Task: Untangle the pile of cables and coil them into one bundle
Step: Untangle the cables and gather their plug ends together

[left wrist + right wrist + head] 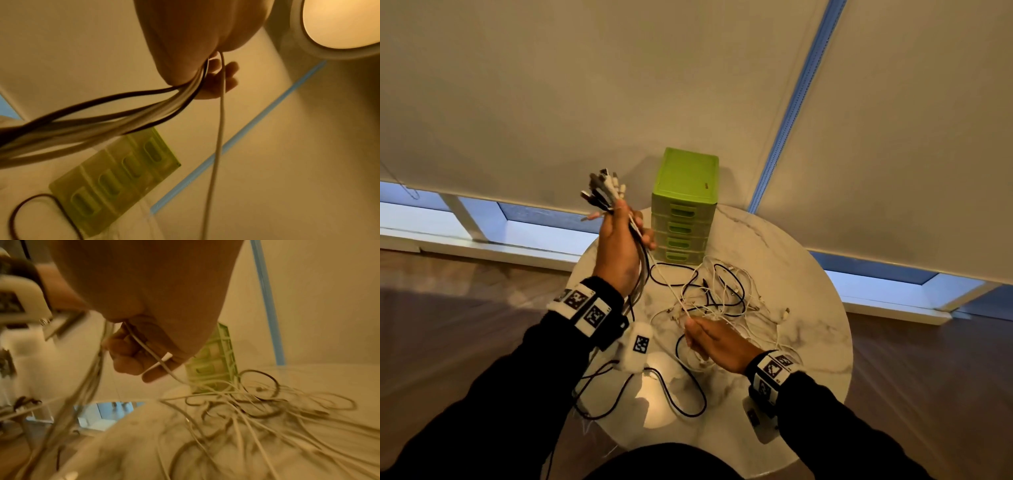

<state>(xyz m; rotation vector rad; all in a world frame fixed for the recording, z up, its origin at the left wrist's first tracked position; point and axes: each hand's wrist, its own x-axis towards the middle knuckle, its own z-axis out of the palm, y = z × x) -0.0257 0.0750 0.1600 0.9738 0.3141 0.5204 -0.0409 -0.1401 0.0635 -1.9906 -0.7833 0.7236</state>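
My left hand [621,240] is raised above the table's left side and grips a bunch of black and white cable ends [602,192], plugs fanned out above the fist; the cables [123,120] trail down from it. A white cable [664,281] runs taut from that fist down to my right hand [709,337], which pinches it low over the table; the right wrist view shows the white cable [148,348] crossing curled fingers [127,360]. The tangled pile of black and white cables [726,294] lies on the round marble table [811,308] just beyond my right hand.
A green small drawer unit [685,209] stands at the table's far edge, right behind the pile. A black cable loop [681,394] lies near the front edge. Wooden floor surrounds the table; a blind-covered window is behind it.
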